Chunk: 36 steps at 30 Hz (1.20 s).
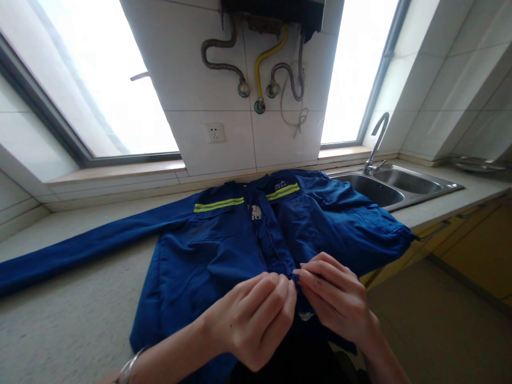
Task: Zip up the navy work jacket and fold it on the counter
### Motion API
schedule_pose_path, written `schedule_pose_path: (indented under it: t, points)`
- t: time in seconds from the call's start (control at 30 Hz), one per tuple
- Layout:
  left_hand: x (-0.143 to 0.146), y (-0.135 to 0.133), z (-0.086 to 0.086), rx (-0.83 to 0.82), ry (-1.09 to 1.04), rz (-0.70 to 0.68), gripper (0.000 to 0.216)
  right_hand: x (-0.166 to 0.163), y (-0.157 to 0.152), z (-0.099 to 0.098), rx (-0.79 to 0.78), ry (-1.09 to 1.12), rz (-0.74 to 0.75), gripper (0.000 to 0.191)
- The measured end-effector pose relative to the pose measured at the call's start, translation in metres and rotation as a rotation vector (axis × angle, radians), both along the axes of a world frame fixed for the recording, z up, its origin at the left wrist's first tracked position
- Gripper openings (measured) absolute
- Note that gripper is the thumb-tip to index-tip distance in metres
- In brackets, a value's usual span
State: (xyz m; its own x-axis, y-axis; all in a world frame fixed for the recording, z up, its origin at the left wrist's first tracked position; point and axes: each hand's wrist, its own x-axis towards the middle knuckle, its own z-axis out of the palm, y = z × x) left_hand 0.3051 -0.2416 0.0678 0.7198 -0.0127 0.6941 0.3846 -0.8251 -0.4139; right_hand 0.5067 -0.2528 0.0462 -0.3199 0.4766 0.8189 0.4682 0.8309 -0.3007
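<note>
Right now my left hand (252, 320) and my right hand (336, 301) meet at the front opening of a blue work jacket (224, 250), low on its middle strip. The fingers of my left hand are curled and pressed together, their tips nipping the edge of the cloth; the fingers of my right hand are bent the same way and pinch the facing edge, so the two sets of fingertips touch over one small spot (what exactly sits between them is too small to tell). A thin bangle (130, 365) circles my left wrist.

The jacket lies flat and face up on a pale speckled counter (72, 320), collar away from me, hem hanging off the near edge by my hands. Two yellow-green reflective stripes (219, 204) cross its chest, one on each side of the opening. Its long sleeve (80, 248) on my left stretches straight out along the counter, while the one on my right is folded in, its cuff near the counter's edge.

Just beyond the jacket's far right shoulder is a steel double sink (400, 186) with a curved tap (378, 141). On the tiled wall behind are a white socket (216, 133) and several hoses (260, 74), between two bright windows (104, 80).
</note>
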Motion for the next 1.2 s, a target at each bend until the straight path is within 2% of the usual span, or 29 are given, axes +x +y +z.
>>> schedule_pose_path:
  t: [0.07, 0.13, 0.2, 0.27, 0.37, 0.47, 0.53, 0.63, 0.8, 0.87, 1.0, 1.1, 1.2]
  points:
    - [-0.001, -0.002, -0.002, 0.006, -0.005, 0.032, 0.027, 0.001, -0.002, 0.0, 0.021, -0.005, -0.085, 0.03]
    - [-0.002, -0.003, -0.003, 0.033, -0.001, 0.077, 0.026, 0.0, -0.005, -0.003, 0.011, 0.016, -0.246, 0.024]
    - [-0.003, -0.003, -0.004, 0.07, 0.005, 0.093, 0.024, -0.004, -0.009, -0.007, -0.051, 0.075, -0.389, 0.016]
    - [-0.004, -0.002, -0.005, 0.091, -0.002, 0.075, 0.023, -0.01, -0.014, -0.013, -0.161, 0.182, -0.45, 0.01]
    - [-0.004, 0.001, -0.005, 0.13, -0.008, 0.042, 0.021, -0.022, -0.02, -0.019, -0.47, 0.39, -0.382, 0.017]
    - [-0.006, 0.004, -0.005, 0.166, 0.011, 0.042, 0.017, -0.029, -0.022, -0.019, -0.853, 0.658, -0.164, 0.027]
    - [-0.007, 0.005, -0.005, 0.153, 0.005, 0.045, 0.017, -0.032, -0.024, -0.021, -0.993, 0.815, -0.012, 0.025]
    - [-0.007, 0.006, -0.006, 0.123, 0.004, 0.044, 0.02, -0.032, -0.029, -0.032, -1.02, 0.916, 0.123, 0.023]
    - [0.0, 0.004, -0.009, 0.113, 0.062, -0.014, 0.023, -0.03, -0.041, -0.057, -1.011, 1.071, 0.008, 0.024]
    - [0.002, 0.003, -0.011, 0.107, 0.08, -0.047, 0.023, -0.03, -0.043, -0.056, -1.042, 1.111, 0.03, 0.024]
    - [0.004, 0.004, -0.013, 0.071, 0.092, -0.092, 0.021, -0.035, -0.041, -0.04, -1.028, 1.211, 0.141, 0.026]
    - [0.003, 0.005, -0.013, -0.085, 0.021, -0.138, 0.023, -0.04, -0.041, -0.035, -0.989, 1.196, 0.189, 0.025]
    - [0.005, 0.006, -0.012, -0.25, -0.055, -0.177, 0.022, -0.041, -0.041, -0.04, -0.961, 1.104, 0.188, 0.026]
